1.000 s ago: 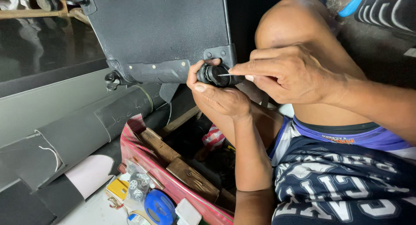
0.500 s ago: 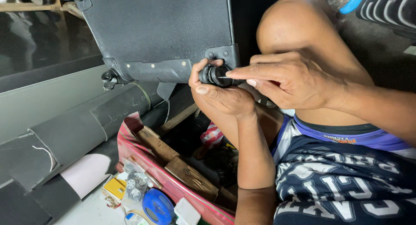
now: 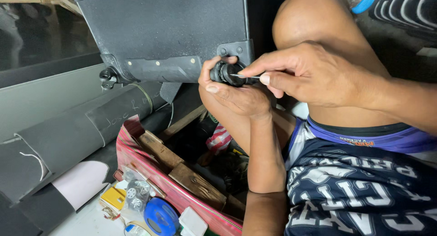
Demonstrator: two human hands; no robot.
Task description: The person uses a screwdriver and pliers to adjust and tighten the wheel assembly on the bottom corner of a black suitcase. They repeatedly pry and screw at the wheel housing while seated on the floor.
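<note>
Left hand [image 3: 232,92] clasped round black ribbed wheel [image 3: 224,73], right hand [image 3: 314,72] pinching thin metal pin [image 3: 243,76].

your suitcase shell [image 3: 173,27] looks like matt, grainy black plastic; the wheel [image 3: 224,73] is smooth black plastic (slightly glossy); the blocks [image 3: 191,181] are rough wood.

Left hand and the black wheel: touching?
Touching. Head view: the left hand wraps its fingers around the black wheel at the suitcase corner.

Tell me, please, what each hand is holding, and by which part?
Left hand grips the black suitcase wheel around its rim; right hand pinches a thin metal tool by its rear end.
</note>
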